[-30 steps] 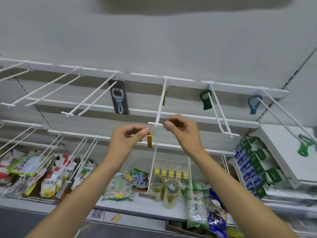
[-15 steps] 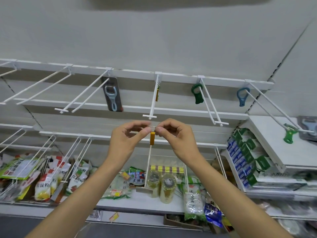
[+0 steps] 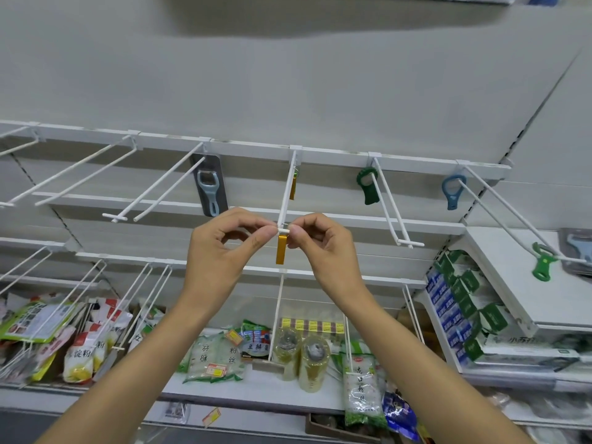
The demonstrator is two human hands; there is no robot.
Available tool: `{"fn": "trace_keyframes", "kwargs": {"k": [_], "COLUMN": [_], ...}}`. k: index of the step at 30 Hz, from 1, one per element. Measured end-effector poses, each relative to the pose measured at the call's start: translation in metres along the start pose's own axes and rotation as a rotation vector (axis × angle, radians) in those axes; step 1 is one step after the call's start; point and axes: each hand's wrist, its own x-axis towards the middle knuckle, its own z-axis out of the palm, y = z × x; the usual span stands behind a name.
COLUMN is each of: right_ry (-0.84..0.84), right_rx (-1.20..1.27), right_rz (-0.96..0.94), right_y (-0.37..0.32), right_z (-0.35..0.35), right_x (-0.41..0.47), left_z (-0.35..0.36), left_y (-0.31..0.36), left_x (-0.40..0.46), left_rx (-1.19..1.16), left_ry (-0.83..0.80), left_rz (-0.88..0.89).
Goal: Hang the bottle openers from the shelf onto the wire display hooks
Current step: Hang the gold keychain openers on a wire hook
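Observation:
A small gold bottle opener hangs right at the front tip of the middle white wire hook. My left hand and my right hand pinch its top from either side at the hook's tip. A second gold opener hangs at the back of the same hook. Other openers hang on neighbouring hooks: a grey-blue one on a dark card, a dark green one, a blue one and a green one at the far right.
Bare wire hooks reach out at upper left. A lower row of hooks carries food packets. Jars and bags stand on the shelf below. A white side shelf holds boxes and a carded opener.
Both hands have risen with the gold opener from below the hook's tip up to the tip itself. The view has shifted slightly.

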Motion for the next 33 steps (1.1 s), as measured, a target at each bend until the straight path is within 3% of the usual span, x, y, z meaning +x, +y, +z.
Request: {"fn": "trace_keyframes", "kwargs": {"k": [8,24,33], "right_ry": [0.044,0.183,0.176], "right_rx": [-0.026,-0.125,-0.138], "right_rz": [0.091,0.086,0.074], "right_y": [0.018,0.069,0.078], "right_z": [0.003,-0.002,-0.004], "right_x": [0.029,0.132,0.147], "left_z": [-0.003,-0.008,-0.008], "left_y": [0.001,0.001,0.002], "left_x": [0.001,0.004,0.003], "left_rx": [0.017,0.021,0.017], "left_ry": [-0.014,-0.035,-0.038], "left_rz": [0.012,-0.011,-0.026]}}
